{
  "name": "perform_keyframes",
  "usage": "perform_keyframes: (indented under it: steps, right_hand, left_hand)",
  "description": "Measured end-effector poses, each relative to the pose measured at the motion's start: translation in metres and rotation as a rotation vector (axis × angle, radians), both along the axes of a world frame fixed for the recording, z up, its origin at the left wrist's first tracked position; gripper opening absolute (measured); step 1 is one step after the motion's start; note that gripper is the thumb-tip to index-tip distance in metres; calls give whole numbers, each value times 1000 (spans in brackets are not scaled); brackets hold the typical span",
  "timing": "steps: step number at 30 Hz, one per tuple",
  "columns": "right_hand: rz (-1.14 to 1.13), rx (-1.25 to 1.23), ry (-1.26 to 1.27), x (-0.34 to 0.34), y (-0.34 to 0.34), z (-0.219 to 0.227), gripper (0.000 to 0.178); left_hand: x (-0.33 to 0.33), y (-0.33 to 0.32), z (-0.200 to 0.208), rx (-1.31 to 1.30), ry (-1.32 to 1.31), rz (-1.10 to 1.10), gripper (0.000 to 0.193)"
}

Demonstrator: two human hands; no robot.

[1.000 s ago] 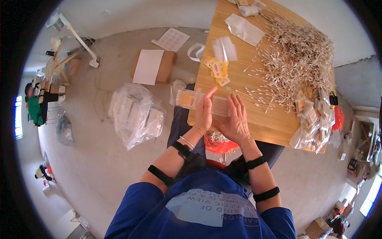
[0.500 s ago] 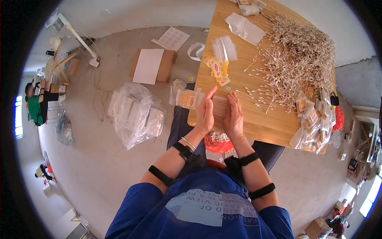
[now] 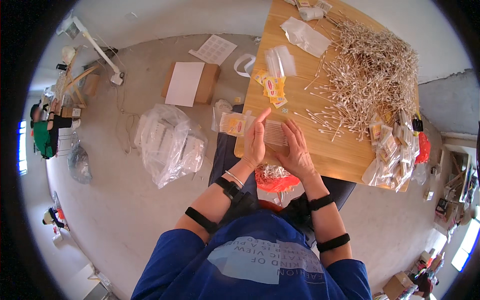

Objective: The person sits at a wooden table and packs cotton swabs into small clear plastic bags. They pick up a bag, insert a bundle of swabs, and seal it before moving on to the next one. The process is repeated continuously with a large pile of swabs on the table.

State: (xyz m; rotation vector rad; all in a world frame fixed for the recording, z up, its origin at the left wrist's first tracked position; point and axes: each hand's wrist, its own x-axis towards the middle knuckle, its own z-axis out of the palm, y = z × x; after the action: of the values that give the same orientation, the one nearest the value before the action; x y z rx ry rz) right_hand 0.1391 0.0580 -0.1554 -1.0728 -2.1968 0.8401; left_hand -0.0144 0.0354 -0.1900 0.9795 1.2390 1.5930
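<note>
Between my hands on the wooden table lies a flat row of cotton swabs, side by side. My left hand stands on edge along the row's left end, fingers stretched out. On the other side my right hand rests with straight fingers, fingertips by the row's right end. Neither hand grips anything. Just left of my left hand, at the table edge, is a clear packet of cotton swabs with a yellow card. Beyond the row lie several yellow cards in a loose stack.
A large heap of loose cotton swabs covers the table's far right. Filled packets pile at the near right corner. Clear bags and a white plastic sheet lie farther back. Below the edge hangs a red bag of swabs.
My right hand has moved slightly outward and toward me, away from the row, showing more of the swabs. My left hand stays nearly in place.
</note>
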Motion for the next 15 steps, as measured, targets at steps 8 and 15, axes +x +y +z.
perform_keyframes:
  steps: [8,15]
  right_hand:
    - [-123,5,107,-5,1,-17,55]
    - [-315,63,165,-33,-5,-23,36]
  left_hand:
    - [0,-1,9,0,101,-1,64]
    - [4,-1,15,-17,133,47,63]
